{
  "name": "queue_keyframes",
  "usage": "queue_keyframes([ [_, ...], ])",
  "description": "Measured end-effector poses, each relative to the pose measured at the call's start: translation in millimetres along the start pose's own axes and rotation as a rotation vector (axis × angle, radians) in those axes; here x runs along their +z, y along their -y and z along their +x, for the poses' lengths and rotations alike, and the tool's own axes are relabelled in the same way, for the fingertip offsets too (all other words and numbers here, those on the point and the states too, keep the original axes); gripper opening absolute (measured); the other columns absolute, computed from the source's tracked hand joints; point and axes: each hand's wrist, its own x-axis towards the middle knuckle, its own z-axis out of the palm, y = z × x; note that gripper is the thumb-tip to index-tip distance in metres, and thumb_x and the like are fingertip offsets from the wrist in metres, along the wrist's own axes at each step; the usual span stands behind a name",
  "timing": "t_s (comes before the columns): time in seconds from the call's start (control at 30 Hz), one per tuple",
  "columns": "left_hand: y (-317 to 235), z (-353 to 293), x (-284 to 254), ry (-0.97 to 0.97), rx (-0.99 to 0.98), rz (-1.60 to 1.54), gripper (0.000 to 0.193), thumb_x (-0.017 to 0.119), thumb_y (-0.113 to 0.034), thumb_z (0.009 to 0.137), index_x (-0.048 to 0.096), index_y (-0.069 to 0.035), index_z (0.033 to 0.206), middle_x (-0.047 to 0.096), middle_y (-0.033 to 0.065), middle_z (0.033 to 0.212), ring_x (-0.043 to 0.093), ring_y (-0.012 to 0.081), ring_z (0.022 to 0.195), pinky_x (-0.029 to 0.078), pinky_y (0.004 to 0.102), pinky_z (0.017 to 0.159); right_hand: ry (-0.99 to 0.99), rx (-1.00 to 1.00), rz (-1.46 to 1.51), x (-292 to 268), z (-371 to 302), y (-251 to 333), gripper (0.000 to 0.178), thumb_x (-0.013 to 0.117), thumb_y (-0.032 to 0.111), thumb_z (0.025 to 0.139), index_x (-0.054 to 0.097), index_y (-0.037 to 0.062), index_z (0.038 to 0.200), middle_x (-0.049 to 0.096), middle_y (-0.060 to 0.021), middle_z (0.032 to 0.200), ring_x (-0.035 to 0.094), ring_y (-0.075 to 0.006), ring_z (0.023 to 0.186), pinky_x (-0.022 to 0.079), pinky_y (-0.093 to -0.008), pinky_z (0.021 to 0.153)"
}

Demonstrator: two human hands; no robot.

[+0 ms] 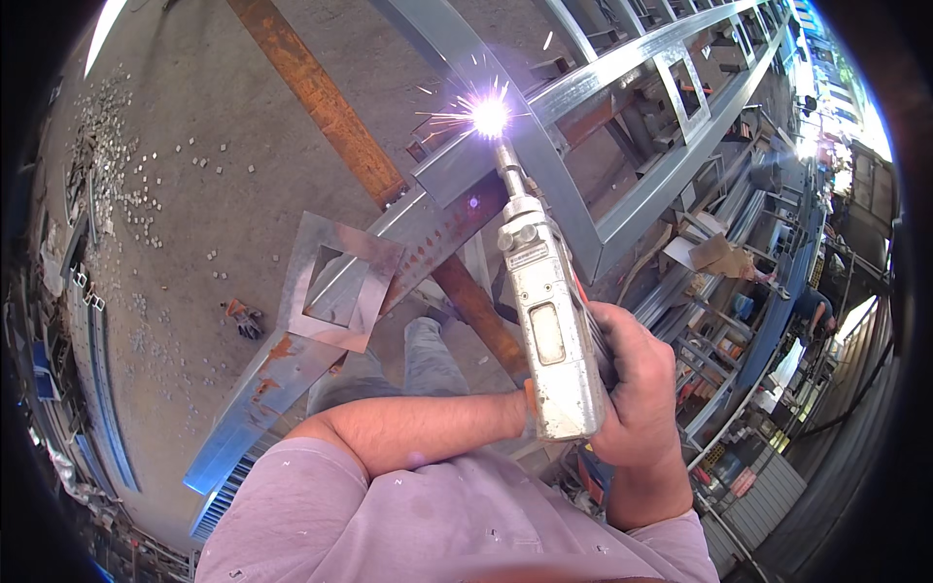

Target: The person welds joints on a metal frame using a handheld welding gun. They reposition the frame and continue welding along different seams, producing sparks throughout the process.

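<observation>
My right hand is wrapped round the grip of a handheld welding gun with a worn, light metal body. The gun's nozzle points away from me at a joint in a grey steel frame. A bright violet-white flash burns at the tip, throwing sparks mostly leftward. My left forearm crosses in front of my body and passes behind the rear of the gun, which hides the left hand's fingers. Nearer me, a square metal plate with a cut-out window rests on a steel beam.
A rusty orange bar runs under the frame. Many small metal offcuts litter the floor at left, near a dark tool. Steel tubes and racks crowd the right side. Another person bends down at far right.
</observation>
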Motion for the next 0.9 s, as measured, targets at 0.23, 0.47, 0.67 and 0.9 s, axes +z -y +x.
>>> queue_keyframes([
  [0.23,15,7,0,-0.020,0.014,0.011,0.065,0.055,-0.029,0.111,0.025,-0.006,0.164,0.036,0.0077,0.165,0.034,0.0173,0.153,0.028,0.0262,0.125,0.018,0.043,0.059,-5,-3,-1,0.050,0.069,0.007,0.072,0.063,-0.0035,0.120,0.069,-0.0201,0.092,0.067,-0.0412,0.080,0.052,-0.0448,0.075],
  [0.47,21,10,-1,-0.025,0.018,0.009,0.063,0.054,-0.030,0.111,0.026,-0.005,0.163,0.037,0.0075,0.164,0.035,0.0155,0.152,0.029,0.0254,0.124,0.009,0.016,0.039,-7,-4,-1,0.049,0.070,0.011,0.075,0.062,-0.0043,0.121,0.069,-0.0201,0.090,0.067,-0.0408,0.077,0.052,-0.0442,0.073],
  [0.67,23,9,0,-0.025,0.013,0.039,0.062,0.053,-0.030,0.112,0.028,-0.005,0.162,0.038,0.0073,0.163,0.036,0.0140,0.151,0.030,0.0247,0.123,0.007,0.047,0.089,-5,-6,-2,0.048,0.070,0.010,0.074,0.063,-0.0035,0.120,0.069,-0.0194,0.089,0.067,-0.0401,0.077,0.051,-0.0437,0.073],
  [0.9,28,14,-2,-0.025,0.025,0.051,0.060,0.052,-0.031,0.112,0.029,-0.005,0.161,0.039,0.0071,0.163,0.037,0.0123,0.149,0.031,0.0239,0.122,0.004,0.047,0.084,-4,-8,-5,0.048,0.068,0.008,0.073,0.063,-0.0028,0.120,0.068,-0.0189,0.088,0.067,-0.0400,0.077,0.052,-0.0436,0.073],
])
